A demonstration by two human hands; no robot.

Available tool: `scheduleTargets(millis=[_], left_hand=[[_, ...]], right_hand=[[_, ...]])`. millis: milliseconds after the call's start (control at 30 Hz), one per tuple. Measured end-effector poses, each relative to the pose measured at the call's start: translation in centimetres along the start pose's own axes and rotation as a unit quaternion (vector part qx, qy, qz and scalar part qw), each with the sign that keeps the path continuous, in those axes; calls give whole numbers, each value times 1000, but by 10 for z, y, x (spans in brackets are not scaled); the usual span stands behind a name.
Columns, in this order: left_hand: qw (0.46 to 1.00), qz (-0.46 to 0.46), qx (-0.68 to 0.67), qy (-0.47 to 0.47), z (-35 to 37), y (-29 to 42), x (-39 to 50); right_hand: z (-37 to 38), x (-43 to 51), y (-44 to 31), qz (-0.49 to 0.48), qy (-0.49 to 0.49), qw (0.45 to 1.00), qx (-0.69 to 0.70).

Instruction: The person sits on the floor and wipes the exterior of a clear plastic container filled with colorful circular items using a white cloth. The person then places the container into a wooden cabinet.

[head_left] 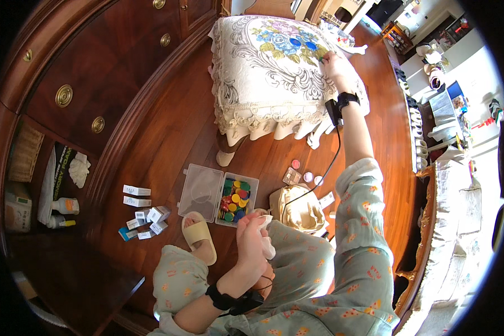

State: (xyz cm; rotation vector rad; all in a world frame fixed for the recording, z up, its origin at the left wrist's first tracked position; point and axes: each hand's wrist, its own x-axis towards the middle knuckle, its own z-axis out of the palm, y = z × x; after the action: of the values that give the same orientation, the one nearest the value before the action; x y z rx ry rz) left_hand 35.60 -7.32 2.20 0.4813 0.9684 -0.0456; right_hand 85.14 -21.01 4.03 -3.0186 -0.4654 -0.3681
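My right hand (336, 66) is at the right part of a floral cushioned stool (252, 80), its fingertips pinching a small green disc (321, 59). Two blue plastic discs (295, 42) lie on the embroidered flowers just beyond it. Down by my knees, my left hand (250, 239) is closed around a crumpled white tissue (267, 245). On the floor past that hand stands an open clear plastic box (255, 189). Red, yellow, green and blue discs (235, 199) fill it, and its lid (201, 191) is folded out to the left.
Several small white boxes (136, 202) lie on the wooden floor at left. A beige cloth bag (296, 206), a palette (292, 175) and small round compacts (308, 177) sit at right. A wooden cabinet (109, 59) lines the left. A black cable (319, 187) hangs from my right wrist.
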Motion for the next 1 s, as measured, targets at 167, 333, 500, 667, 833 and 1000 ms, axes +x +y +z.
scheduleTargets(millis=[167,333,500,667,833,1000], left_hand=[[999,-29,-21,3,-4,13,11],[998,-56,-18,-1,0,19,7],[994,-69,-21,-88,3,20,8],[989,-102,-12,-111,1,20,11],[990,-91,-24,-105,4,24,9],[988,-101,-17,-113,3,22,6]], right_hand=[[-3,28,7,14,-37,992,117],[11,72,4,85,-11,879,470],[21,90,-26,106,-132,930,326],[10,89,-33,66,-152,973,159],[-4,75,-39,98,-126,955,252],[3,70,-69,89,-135,898,410]])
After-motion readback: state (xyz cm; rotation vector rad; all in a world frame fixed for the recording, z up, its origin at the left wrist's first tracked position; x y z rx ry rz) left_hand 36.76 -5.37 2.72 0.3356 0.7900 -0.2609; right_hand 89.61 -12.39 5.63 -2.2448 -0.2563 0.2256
